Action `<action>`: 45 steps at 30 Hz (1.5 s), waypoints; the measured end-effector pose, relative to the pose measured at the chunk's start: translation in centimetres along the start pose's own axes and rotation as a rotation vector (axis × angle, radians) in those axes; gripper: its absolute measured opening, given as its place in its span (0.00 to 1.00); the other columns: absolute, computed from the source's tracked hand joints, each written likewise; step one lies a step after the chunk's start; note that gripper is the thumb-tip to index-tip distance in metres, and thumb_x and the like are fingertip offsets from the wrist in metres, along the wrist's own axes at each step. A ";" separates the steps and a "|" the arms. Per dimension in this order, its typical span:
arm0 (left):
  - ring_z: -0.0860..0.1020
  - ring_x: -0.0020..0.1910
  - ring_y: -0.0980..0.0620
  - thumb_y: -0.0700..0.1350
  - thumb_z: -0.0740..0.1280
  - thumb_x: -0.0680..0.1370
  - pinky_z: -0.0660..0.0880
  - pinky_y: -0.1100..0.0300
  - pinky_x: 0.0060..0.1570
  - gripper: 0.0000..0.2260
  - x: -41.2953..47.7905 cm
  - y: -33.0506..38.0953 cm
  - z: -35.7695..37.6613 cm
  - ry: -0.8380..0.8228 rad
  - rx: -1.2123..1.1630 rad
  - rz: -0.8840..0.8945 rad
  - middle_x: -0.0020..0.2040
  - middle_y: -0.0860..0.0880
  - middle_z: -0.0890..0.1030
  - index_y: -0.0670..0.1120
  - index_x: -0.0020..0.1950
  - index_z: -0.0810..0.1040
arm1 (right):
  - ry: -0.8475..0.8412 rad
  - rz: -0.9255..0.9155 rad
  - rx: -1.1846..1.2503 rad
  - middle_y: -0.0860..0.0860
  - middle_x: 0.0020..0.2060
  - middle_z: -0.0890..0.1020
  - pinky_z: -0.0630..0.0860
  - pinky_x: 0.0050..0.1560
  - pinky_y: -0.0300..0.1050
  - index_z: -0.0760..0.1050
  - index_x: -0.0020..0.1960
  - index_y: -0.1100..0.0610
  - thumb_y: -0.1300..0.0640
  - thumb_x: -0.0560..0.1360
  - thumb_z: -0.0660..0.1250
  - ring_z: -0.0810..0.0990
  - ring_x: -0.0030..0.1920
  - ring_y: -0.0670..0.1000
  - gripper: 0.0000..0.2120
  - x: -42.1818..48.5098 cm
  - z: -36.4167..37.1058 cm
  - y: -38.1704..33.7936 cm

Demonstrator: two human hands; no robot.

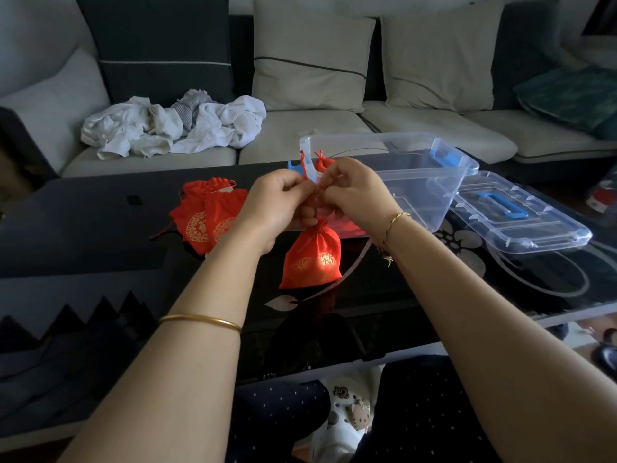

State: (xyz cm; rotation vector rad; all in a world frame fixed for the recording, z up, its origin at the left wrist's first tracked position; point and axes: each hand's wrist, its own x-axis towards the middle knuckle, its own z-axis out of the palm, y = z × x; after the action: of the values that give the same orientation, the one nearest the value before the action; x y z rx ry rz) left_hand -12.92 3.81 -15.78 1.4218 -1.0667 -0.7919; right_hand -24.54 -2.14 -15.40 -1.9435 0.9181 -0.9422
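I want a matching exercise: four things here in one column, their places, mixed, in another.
1. plump red fabric drawstring pouch
2. pile of flat red fabric pouches
3. clear plastic lid with blue handle
4. crumpled white cloth

a. on the sofa seat
b. on the table beside the clear box
c. pinched between left hand and right hand
d. on the table, left of both hands

Pairs: 1-c, 2-d, 3-b, 4-a

The clear rectangular plastic box is open from above. Its near left corner is blocked by the left hand and right hand holding a red gold-printed fabric pouch. Right of it lies a clear blue-handled lid; left, a heap of red pouches, then bare dark worktop.
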 end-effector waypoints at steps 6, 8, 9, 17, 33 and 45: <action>0.75 0.20 0.57 0.40 0.62 0.80 0.75 0.65 0.24 0.10 0.2 0.1 0.5 0.073 0.020 -0.006 0.31 0.47 0.77 0.45 0.39 0.76 | -0.028 -0.103 -0.099 0.50 0.35 0.79 0.74 0.41 0.43 0.74 0.38 0.52 0.62 0.66 0.74 0.76 0.36 0.46 0.09 -0.3 -0.3 0.6; 0.76 0.21 0.56 0.40 0.62 0.80 0.76 0.64 0.25 0.11 0.2 0.0 0.6 0.086 0.026 -0.010 0.32 0.47 0.77 0.46 0.38 0.77 | -0.036 -0.133 -0.142 0.51 0.36 0.79 0.74 0.42 0.44 0.76 0.39 0.53 0.59 0.65 0.75 0.74 0.35 0.45 0.08 -0.3 -0.2 0.8; 0.75 0.21 0.56 0.40 0.62 0.80 0.76 0.63 0.26 0.11 0.2 0.0 0.6 0.092 0.032 -0.011 0.31 0.47 0.77 0.46 0.38 0.77 | -0.035 -0.148 -0.171 0.49 0.35 0.78 0.74 0.41 0.44 0.77 0.40 0.53 0.59 0.66 0.75 0.73 0.34 0.44 0.07 -0.3 -0.2 0.9; 0.76 0.23 0.56 0.38 0.64 0.79 0.76 0.64 0.27 0.09 0.3 0.0 0.5 0.147 0.024 -0.039 0.34 0.45 0.79 0.43 0.39 0.78 | -0.024 -0.327 -0.471 0.41 0.34 0.69 0.65 0.38 0.27 0.82 0.47 0.57 0.59 0.69 0.71 0.68 0.35 0.40 0.07 -0.5 -0.1 0.2; 0.75 0.57 0.49 0.40 0.66 0.76 0.72 0.59 0.56 0.15 0.7 0.6 -0.3 0.389 0.466 0.258 0.58 0.47 0.73 0.42 0.62 0.72 | -0.062 0.178 0.088 0.45 0.26 0.74 0.66 0.24 0.29 0.78 0.35 0.57 0.60 0.73 0.69 0.71 0.21 0.38 0.08 -0.1 0.7 0.9; 0.67 0.62 0.46 0.51 0.74 0.69 0.64 0.56 0.58 0.07 0.0 0.0 1.0 0.231 0.789 0.392 0.57 0.50 0.73 0.50 0.42 0.81 | 0.052 0.492 0.561 0.51 0.24 0.67 0.59 0.25 0.37 0.70 0.30 0.58 0.65 0.71 0.68 0.63 0.23 0.45 0.14 0.4 0.2 1.6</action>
State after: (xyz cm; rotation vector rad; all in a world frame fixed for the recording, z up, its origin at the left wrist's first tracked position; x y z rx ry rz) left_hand -13.86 3.40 -15.90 1.8011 -1.4910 0.1132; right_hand -24.63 -3.13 -16.68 -1.1562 0.9718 -0.8409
